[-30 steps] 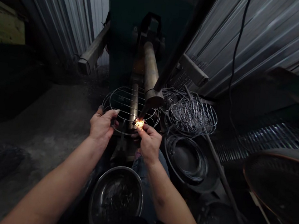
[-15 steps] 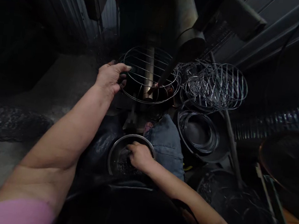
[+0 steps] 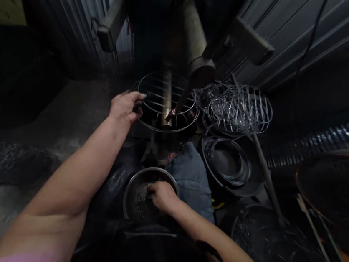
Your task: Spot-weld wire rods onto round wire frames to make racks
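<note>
From the head camera, the left hand (image 3: 125, 106) grips the rim of a round wire rack (image 3: 158, 91), fingers curled over the wire. The rack sits level, out in front of the person at the machine, with a thick metal post (image 3: 167, 105) rising through its middle from below. The tapered tip of a dark electrode arm (image 3: 183, 98) comes down to touch the wires near the rack's right side (the contact point is small and dim).

The right hand (image 3: 162, 197) reaches down into a steel bowl (image 3: 154, 171) resting in the person's lap, just by a denim-covered knee (image 3: 191, 179). Its fingers are among small dark bits in the bottom of the bowl, and I cannot tell whether they are grasping anything.

To the right of the rack lies a heap of similar wire racks (image 3: 238, 111), and below that, a bundle of wire hoops (image 3: 226, 162) sits in a dark round pan. A long metal rod (image 3: 266, 179) leans beside them. Corrugated metal sheeting (image 3: 282, 42) forms the wall behind, and a black cable (image 3: 306, 49) runs down it. A concrete floor (image 3: 51, 133) stretches away on the left.
</note>
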Motion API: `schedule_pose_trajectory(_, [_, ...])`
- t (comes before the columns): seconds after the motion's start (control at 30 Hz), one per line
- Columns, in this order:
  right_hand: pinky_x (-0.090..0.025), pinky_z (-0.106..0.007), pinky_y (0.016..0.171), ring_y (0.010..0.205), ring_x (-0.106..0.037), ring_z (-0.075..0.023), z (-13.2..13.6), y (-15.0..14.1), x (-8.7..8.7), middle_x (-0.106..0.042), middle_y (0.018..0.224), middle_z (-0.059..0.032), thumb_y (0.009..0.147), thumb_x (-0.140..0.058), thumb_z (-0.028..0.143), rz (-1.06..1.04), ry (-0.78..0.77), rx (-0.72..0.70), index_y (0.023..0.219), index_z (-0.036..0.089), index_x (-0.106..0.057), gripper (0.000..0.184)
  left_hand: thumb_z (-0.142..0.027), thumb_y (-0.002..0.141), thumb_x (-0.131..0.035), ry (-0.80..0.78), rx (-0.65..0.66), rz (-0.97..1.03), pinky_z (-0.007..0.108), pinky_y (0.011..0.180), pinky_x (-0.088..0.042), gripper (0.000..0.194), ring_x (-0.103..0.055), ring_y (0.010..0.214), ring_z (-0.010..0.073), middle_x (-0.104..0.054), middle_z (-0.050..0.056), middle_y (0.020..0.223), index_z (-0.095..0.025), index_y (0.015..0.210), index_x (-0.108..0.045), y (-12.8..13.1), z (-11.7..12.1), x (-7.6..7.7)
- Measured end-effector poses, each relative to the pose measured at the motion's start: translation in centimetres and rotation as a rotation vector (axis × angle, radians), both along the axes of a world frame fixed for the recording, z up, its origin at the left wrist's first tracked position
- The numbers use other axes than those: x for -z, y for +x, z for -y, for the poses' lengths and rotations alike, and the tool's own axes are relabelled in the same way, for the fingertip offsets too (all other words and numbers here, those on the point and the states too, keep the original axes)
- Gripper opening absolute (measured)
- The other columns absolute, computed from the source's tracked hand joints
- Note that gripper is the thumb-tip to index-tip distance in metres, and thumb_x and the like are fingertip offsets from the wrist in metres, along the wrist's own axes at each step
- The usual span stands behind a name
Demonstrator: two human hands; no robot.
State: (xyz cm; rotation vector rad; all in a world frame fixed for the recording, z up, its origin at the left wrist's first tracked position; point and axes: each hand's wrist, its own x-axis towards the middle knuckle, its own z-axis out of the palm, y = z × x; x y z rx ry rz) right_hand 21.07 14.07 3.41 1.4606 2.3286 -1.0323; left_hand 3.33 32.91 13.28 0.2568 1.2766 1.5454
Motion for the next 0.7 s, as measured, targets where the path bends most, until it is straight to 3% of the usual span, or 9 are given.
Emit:
schedule_pose_trajectory(0.17, [-0.048,-0.025,0.078,0.085,-0.067,-0.0188,-1.0,3.5,-2.3,-0.074,0.087,-0.0023,0.074,-0.056,0.015,-0.443,-0.023,0.303,0.088,0.019,-0.075,0.024,-0.004,0.047,-0.069,0.050,-0.010,0.024,0.022,0.046,-0.034,0.037,-0.046,0.051,0.0095,-0.048,-0.005,0.056,-0.018,0.070,-0.044,-0.1,1.0,-0.1])
schedule_pose_trajectory(0.33, [-0.041,-0.023,0.056,0.060,-0.055,-0.0150,-1.7,8.2,-3.6,-0.058,0.060,0.0007,0.074,-0.053,0.026,-0.495,0.109,0.541,0.067,0.017,-0.068,0.019,-0.004,0.045,-0.070,0.028,-0.039,0.002,0.021,0.045,-0.035,0.039,-0.047,0.051,0.0096,-0.051,-0.005,0.057,-0.018,0.074,-0.047,-0.1,1.3,-0.4])
schedule_pose_trajectory(0.43, [-0.038,-0.023,0.050,0.052,-0.048,-0.0129,-1.8,9.9,-2.7,-0.052,0.055,0.0019,0.072,-0.056,0.032,-0.497,0.072,0.609,0.065,0.016,-0.067,0.020,-0.003,0.045,-0.070,0.009,-0.044,-0.001,0.021,0.044,-0.034,0.041,-0.047,0.050,0.0096,-0.051,-0.005,0.056,-0.018,0.076,-0.047,-0.1,1.2,-0.4])
schedule_pose_trajectory(0.57, [-0.040,-0.024,0.050,0.053,-0.051,-0.0147,-1.8,10.5,-1.3,-0.057,0.056,-0.0003,0.068,-0.059,0.035,-0.498,0.070,0.648,0.069,0.016,-0.071,0.022,-0.003,0.044,-0.071,0.016,-0.057,0.000,0.021,0.044,-0.035,0.043,-0.047,0.050,0.0100,-0.052,-0.004,0.057,-0.018,0.076,-0.047,-0.4,1.0,-0.3])
schedule_pose_trajectory(0.63, [-0.043,-0.025,0.051,0.053,-0.053,-0.0152,-2.2,10.2,-1.6,-0.060,0.058,-0.0019,0.070,-0.060,0.036,-0.537,0.124,0.652,0.075,0.016,-0.074,0.025,-0.003,0.043,-0.072,0.028,-0.065,0.003,0.021,0.044,-0.036,0.043,-0.048,0.051,0.0103,-0.053,-0.004,0.058,-0.018,0.075,-0.048,-0.4,1.1,-0.2])
schedule_pose_trajectory(0.7, [-0.046,-0.026,0.055,0.055,-0.055,-0.0152,-3.1,9.3,-3.0,-0.062,0.063,-0.0030,0.076,-0.059,0.036,-0.606,0.231,0.617,0.079,0.016,-0.075,0.026,-0.005,0.042,-0.073,0.054,-0.067,0.000,0.021,0.044,-0.037,0.041,-0.048,0.051,0.0102,-0.053,-0.004,0.058,-0.017,0.072,-0.048,-0.3,1.6,-0.3])
